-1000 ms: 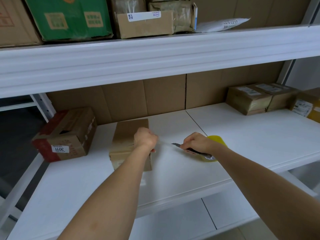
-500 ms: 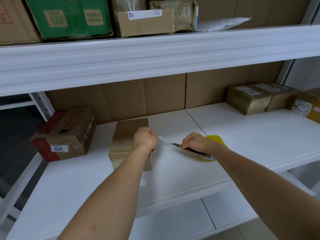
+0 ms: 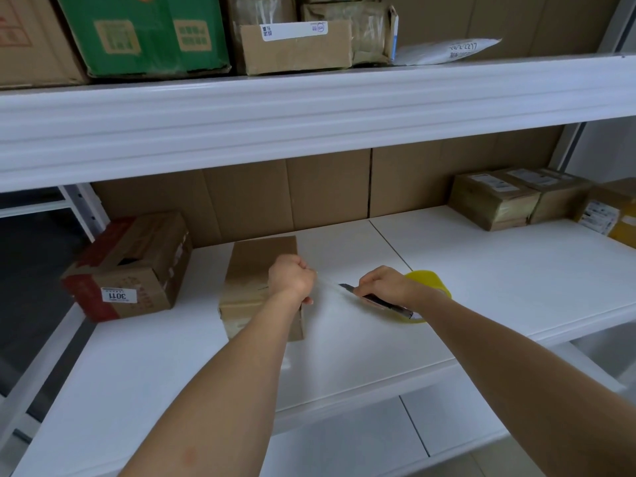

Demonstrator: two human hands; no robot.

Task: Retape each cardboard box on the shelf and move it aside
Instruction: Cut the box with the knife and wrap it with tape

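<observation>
— Hands first: what are they doing?

— Left hand (image 3: 290, 282) is a closed fist over the right end of the plain cardboard box (image 3: 256, 270), fingers curled round the end of a clear strip of tape (image 3: 327, 282). Right hand (image 3: 385, 285) is wrapped round a dark utility knife (image 3: 373, 299), whose tip points left at the strip. The two hands are close together but not touching.

— And the tape roll?

— A yellow roll (image 3: 430, 280) sits just behind the right hand; whether that hand also holds it, I cannot tell. The strip runs from near the roll across to the left fist.

— Where is the box?

— On the white middle shelf (image 3: 481, 287), left of centre, lying flat with its long side running away from the camera. Its near end is partly hidden by the left forearm.

— Anything beside it?

— A red-and-brown box with a white label reading 3011 (image 3: 130, 266) stands well to the left, tilted. Three taped parcels (image 3: 495, 199) sit at the far right of the same shelf. The upper shelf (image 3: 309, 108) carries a green carton (image 3: 144, 32), brown boxes and a white mailer (image 3: 447, 49).
</observation>
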